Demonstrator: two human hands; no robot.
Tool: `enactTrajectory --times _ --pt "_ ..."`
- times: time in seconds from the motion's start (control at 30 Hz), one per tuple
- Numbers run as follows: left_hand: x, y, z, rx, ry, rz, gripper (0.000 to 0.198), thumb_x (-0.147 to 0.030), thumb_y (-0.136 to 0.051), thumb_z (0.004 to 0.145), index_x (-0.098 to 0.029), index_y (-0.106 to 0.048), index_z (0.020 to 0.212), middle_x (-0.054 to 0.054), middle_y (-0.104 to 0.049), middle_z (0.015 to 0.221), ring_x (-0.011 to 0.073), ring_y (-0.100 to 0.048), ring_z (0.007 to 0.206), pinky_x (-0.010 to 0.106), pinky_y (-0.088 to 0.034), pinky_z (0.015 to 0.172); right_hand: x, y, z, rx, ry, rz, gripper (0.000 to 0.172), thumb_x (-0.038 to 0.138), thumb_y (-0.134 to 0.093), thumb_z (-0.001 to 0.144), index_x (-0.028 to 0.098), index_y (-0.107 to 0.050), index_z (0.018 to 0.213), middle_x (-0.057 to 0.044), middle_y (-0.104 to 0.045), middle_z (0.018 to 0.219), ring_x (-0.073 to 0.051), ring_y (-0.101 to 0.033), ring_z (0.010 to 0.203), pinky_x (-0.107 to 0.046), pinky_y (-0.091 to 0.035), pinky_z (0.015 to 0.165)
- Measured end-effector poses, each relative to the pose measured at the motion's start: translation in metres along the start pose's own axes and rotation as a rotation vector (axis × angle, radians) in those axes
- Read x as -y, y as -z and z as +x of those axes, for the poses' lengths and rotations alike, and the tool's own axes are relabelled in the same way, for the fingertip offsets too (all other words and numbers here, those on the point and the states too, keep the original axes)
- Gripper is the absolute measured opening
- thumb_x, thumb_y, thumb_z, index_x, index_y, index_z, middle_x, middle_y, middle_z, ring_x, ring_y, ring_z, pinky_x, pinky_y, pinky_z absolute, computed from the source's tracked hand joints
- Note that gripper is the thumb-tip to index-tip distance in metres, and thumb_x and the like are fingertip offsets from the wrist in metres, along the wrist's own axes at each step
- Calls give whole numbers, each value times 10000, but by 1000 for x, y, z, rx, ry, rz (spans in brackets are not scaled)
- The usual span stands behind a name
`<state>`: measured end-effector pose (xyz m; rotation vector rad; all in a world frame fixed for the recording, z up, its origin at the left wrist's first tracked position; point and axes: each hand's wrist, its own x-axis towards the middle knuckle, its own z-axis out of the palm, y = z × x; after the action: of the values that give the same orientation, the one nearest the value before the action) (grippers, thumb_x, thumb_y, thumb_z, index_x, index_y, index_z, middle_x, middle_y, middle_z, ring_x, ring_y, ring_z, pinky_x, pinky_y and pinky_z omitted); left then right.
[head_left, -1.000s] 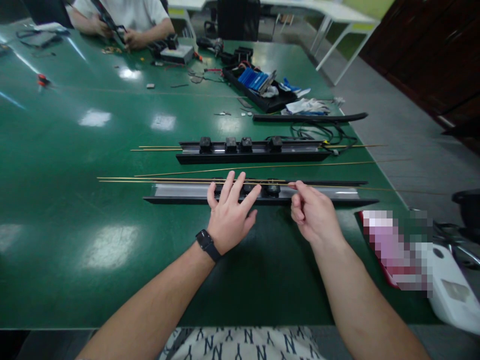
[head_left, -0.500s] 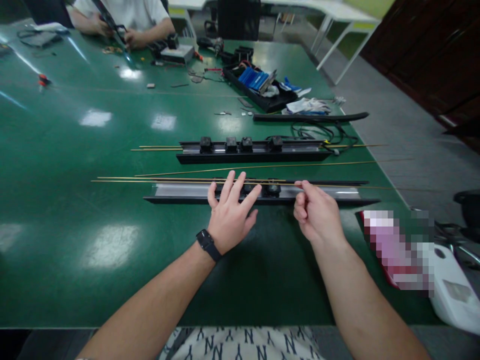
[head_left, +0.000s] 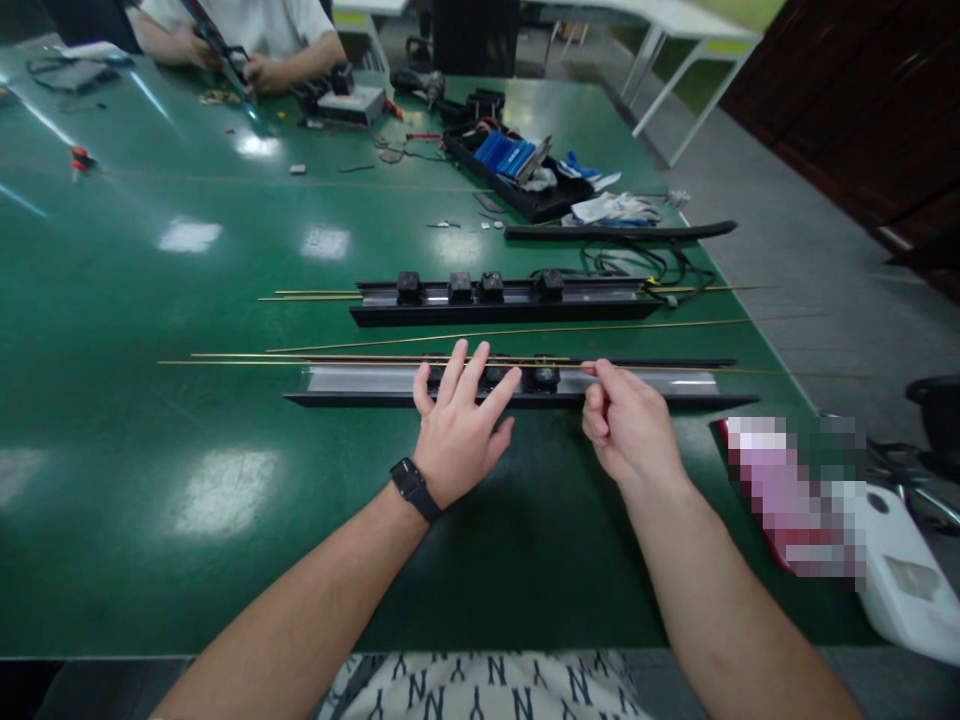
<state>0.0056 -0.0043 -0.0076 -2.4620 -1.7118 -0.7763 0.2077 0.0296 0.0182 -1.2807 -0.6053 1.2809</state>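
Observation:
Spread fingers of my left hand (head_left: pixel 463 430) rest over the black blocks in the nearer black channel rail (head_left: pixel 360 380). One such block (head_left: pixel 545 374) shows to the right of that hand; others are partly covered by it. My right hand (head_left: pixel 634 415) pinches a thin brass-coloured rod (head_left: pixel 225 363) above the rail's right half. The rod runs lengthwise along the rail, under or against my left fingers, and sticks out past both rail ends. A second thin rod (head_left: pixel 247 354) lies just behind it, also passing by my left fingertips.
Behind lies another channel rail (head_left: pixel 495 314) with several black blocks, and a loose rod (head_left: pixel 480 336) between the rails. A black tray (head_left: pixel 480 170), a black strip (head_left: pixel 622 232) and cables are farther back. A phone-like white device (head_left: pixel 911 580) lies right. Another person (head_left: pixel 262 45) works opposite.
The pinched rod has slid to the left, its left end reaching farther out. My right hand has shifted slightly left with it; my left hand stays nearly in place.

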Motion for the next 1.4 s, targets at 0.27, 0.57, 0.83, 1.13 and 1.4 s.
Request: enactTrajectory --times 0.27,0.57,0.83,1.13,1.4 --pt "0 -1 0 -8 -1 -3 563 -383 -696 937 -335 -586 1488 147 -402 1699 377 -285 1613 676 -123 1246 1 -1 0 -1 -29 7 241 358 -778 868 147 -721 968 66 -539 509 -55 -345 304 -167 -209 269" --pt "0 -1 0 -9 1 -1 564 -380 -703 933 -335 -588 1483 147 -401 1699 372 -287 1613 669 -117 1248 1 -1 -2 54 -44 -7 271 371 -814 840 149 -726 969 71 -532 512 -50 -334 313 -160 -212 270" --pt "0 0 0 -7 2 -2 568 -382 -702 933 -336 -586 1487 150 -402 1698 370 -284 1614 670 -117 1248 0 -2 -1 22 -15 8 252 365 -811 840 157 -714 946 72 -540 517 -49 -345 315 -159 -219 270" --pt "0 0 0 3 5 -2 574 -371 -703 929 -335 -586 1490 151 -395 1702 381 -284 1612 680 -110 1249 2 -2 -2 4 -26 29 252 376 -802 856 164 -705 953 71 -531 515 -52 -352 313 -161 -217 277" --pt "0 0 0 9 10 2 563 -382 -690 940 -342 -581 1490 144 -387 1707 370 -271 1619 676 -117 1249 0 -3 -2 74 -65 -2 285 397 -819 843 154 -722 959 68 -536 517 -47 -338 315 -155 -210 275"
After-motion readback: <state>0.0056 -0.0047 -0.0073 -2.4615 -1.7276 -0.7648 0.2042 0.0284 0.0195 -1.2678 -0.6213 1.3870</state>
